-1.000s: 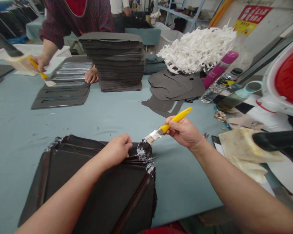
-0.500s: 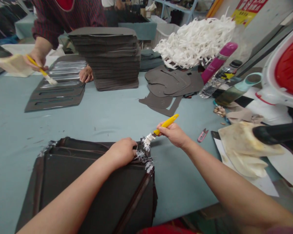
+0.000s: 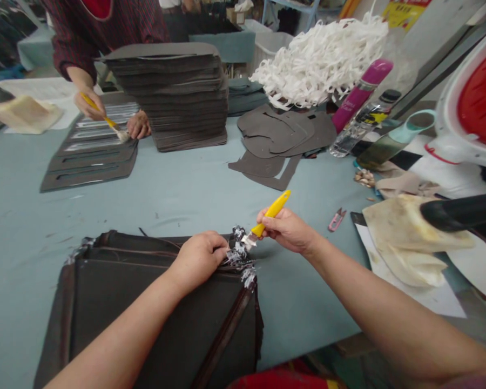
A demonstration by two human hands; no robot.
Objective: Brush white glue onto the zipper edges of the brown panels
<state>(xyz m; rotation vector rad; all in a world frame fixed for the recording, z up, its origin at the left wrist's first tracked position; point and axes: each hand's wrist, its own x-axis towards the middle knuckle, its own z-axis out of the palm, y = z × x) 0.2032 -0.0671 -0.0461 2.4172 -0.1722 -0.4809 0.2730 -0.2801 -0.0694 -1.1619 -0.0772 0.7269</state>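
My right hand [image 3: 285, 229] is closed around the yellow handle of a paintbrush [image 3: 276, 209]. Its bristles, coated in white paste, touch the far right corner of a stack of dark fabric panels [image 3: 146, 319]. White smears [image 3: 249, 277] mark the panels' corners. Close to the brush, my left hand [image 3: 198, 259] lies over the stack's far edge, thumb and fingers pinching the edge of an upper panel. Its fingertips are partly hidden. Brown strips run along the sides of the stack.
Across the table [image 3: 178, 189], a co-worker's hand [image 3: 91, 102] brushes slotted panels [image 3: 93, 162] beside a tall stack of dark sheets [image 3: 186, 102]. Cut pieces [image 3: 283, 135], white strips [image 3: 319, 65], bottles [image 3: 360, 97], pink thread snips [image 3: 337, 220] and a paste-stained container [image 3: 413, 232] lie to the right.
My right hand has lowered the brush slightly toward me along the corner. My left thumb and fingers have drawn together at the panel edge. The co-worker's brush has moved right.
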